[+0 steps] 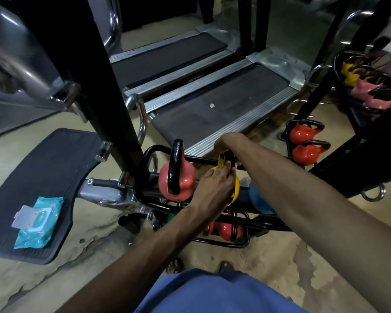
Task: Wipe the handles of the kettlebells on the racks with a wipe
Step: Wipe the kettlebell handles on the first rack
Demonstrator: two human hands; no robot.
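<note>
A black tube rack (pixel 158 205) holds a pink kettlebell (pixel 185 177) with an upright black handle (pixel 176 163). Beside it sits a yellow kettlebell (pixel 236 188). My left hand (pixel 215 184) rests on the yellow kettlebell's body, fingers spread over it. My right hand (pixel 227 143) is curled around that kettlebell's black handle (pixel 229 157); a sliver of white wipe (pixel 236 166) shows under the fingers. A blue kettlebell (pixel 259 197) lies half hidden under my right forearm. Red kettlebells (pixel 226 230) sit on the lower tier.
A teal pack of wipes (pixel 40 222), flap open, lies on a black rubber footplate (pixel 50 168) at left. A black machine post (pixel 113 98) rises beside the rack. Two treadmills (pixel 224 105) stand behind. More red kettlebells (pixel 305 143) stand at right, with yellow and pink ones (pixel 368 86) farther right.
</note>
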